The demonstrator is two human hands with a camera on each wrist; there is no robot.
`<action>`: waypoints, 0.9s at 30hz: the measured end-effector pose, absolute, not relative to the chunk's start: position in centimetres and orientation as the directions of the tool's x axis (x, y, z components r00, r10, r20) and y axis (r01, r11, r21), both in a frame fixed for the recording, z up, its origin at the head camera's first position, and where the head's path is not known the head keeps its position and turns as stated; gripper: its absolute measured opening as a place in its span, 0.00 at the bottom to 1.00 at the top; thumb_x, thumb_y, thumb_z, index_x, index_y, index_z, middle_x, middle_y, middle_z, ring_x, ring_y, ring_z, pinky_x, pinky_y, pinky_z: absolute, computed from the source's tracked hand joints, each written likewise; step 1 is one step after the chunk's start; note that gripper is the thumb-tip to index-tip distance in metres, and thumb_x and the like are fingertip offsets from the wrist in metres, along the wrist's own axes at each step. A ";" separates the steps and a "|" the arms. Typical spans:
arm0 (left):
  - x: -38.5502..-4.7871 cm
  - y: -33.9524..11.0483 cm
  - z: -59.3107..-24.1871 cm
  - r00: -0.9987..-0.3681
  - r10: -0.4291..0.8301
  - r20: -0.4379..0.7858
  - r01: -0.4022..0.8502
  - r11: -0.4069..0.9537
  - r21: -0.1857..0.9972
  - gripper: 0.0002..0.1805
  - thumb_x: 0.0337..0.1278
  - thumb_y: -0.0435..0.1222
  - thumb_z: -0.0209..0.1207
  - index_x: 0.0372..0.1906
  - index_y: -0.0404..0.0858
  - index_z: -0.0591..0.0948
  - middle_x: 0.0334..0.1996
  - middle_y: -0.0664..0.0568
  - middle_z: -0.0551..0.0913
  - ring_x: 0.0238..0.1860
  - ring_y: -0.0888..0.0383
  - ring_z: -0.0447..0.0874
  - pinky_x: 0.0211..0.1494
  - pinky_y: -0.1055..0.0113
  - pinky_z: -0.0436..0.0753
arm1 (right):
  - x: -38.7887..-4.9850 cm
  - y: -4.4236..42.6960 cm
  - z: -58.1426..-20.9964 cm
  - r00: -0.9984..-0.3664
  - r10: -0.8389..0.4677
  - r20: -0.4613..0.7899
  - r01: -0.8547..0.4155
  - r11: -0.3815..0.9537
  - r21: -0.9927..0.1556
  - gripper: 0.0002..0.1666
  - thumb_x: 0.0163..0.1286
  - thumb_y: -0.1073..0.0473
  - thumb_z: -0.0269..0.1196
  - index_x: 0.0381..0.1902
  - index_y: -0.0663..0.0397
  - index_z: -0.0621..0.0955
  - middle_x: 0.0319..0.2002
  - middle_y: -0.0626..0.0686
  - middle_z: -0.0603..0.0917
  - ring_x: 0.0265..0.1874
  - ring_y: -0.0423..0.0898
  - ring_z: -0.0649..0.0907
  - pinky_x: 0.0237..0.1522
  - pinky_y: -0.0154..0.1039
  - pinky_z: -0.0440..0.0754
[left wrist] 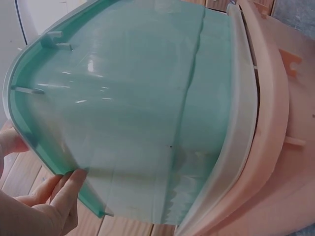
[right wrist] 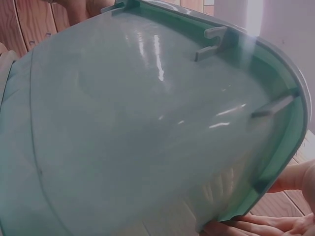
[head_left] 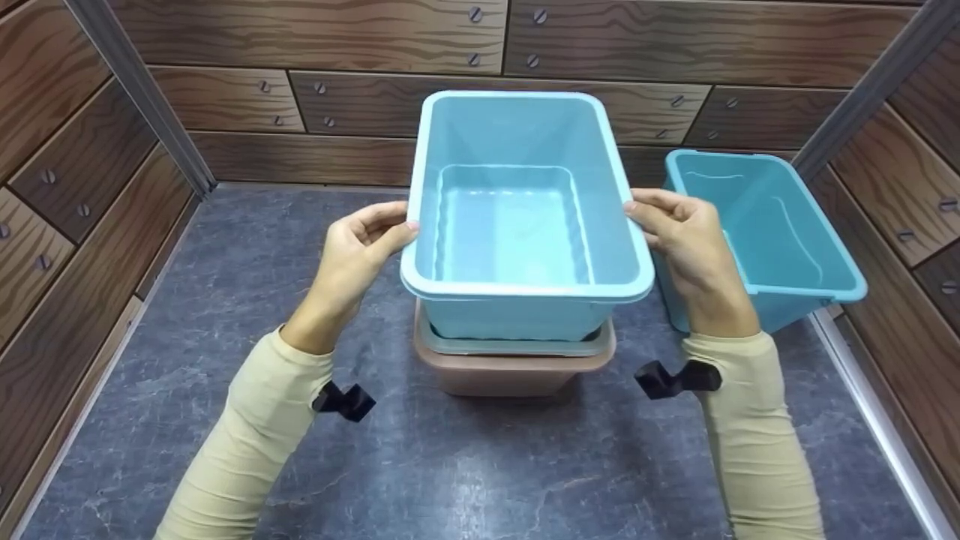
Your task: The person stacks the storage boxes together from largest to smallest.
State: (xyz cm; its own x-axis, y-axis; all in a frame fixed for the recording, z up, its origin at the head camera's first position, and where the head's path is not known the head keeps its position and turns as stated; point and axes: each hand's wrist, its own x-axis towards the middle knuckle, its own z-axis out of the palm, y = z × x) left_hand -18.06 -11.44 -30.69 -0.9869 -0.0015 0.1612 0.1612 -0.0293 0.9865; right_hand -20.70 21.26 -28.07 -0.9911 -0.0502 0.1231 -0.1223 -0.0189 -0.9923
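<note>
A light blue plastic bin (head_left: 517, 319) is held by its rim between two hands. At its left side rim, my left hand (head_left: 352, 259) pinches the edge with thumb and fingers. On the opposite edge my right hand (head_left: 694, 244) grips in the same way. Below, the bin's base meets the opening of a pale grey-rimmed container (head_left: 517, 346), which is nested in a pinkish-brown bin (head_left: 510, 381). The left wrist view shows the bin's wall (left wrist: 123, 98) narrowing into the pale rim (left wrist: 241, 123). How deep its base sits is hidden.
Over to the right stands a teal bin (head_left: 795, 240), close to the right wrist. Wood-patterned panels (head_left: 397, 34) enclose the dark marbled floor (head_left: 247, 247) at the back and both sides. A metal strip (head_left: 870, 405) runs along the right edge.
</note>
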 end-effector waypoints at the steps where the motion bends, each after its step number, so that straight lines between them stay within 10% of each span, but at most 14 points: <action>1: -18.1 -11.4 -30.7 -0.987 0.001 0.161 0.160 -0.026 0.987 0.19 0.58 0.29 0.58 0.54 0.24 0.78 0.48 0.36 0.84 0.37 0.68 0.83 0.45 0.77 0.83 | -20.7 21.3 -28.1 -0.991 -0.053 0.123 -0.122 -0.019 -0.992 0.11 0.66 0.67 0.59 0.33 0.46 0.85 0.28 0.42 0.89 0.29 0.35 0.87 0.35 0.28 0.86; 27: -18.5 -11.6 -31.7 -0.996 0.020 0.089 0.089 0.022 0.996 0.19 0.57 0.29 0.59 0.53 0.26 0.79 0.48 0.37 0.84 0.38 0.69 0.83 0.46 0.76 0.83 | -21.0 21.7 -28.9 -0.995 -0.084 0.059 -0.062 0.032 -0.998 0.06 0.66 0.63 0.62 0.40 0.52 0.83 0.30 0.41 0.88 0.31 0.35 0.87 0.38 0.27 0.86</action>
